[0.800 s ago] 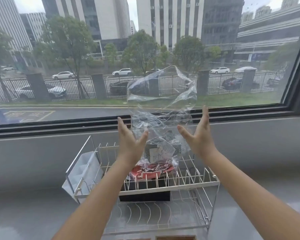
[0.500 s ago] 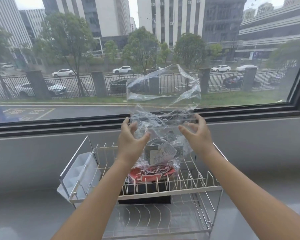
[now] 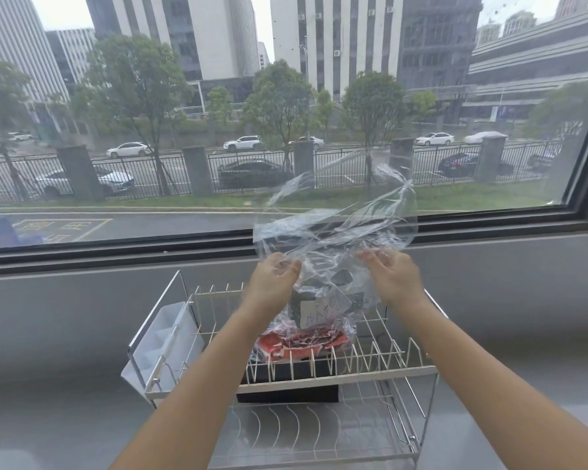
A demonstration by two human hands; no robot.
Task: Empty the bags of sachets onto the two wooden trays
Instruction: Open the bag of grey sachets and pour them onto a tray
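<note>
On upper tier of wire dish rack [image 3: 370,370]: clear plastic bag [image 3: 333,232], red sachets [image 3: 299,342] at bottom. Left hand [image 3: 273,283], right hand [image 3: 392,278]: fingers curled, pinching bag's sides. Far side: window.

Glossy clear plastic bag [image 3: 333,232]; shiny metal wire rack [image 3: 336,371].

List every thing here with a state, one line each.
Clear plastic bag: mouth up, gripped by both hands, bottom on the rack.
Red sachets: inside the bag.
Left hand: grips the bag.
Right hand: grips the bag.
Dish rack: upright.
</note>
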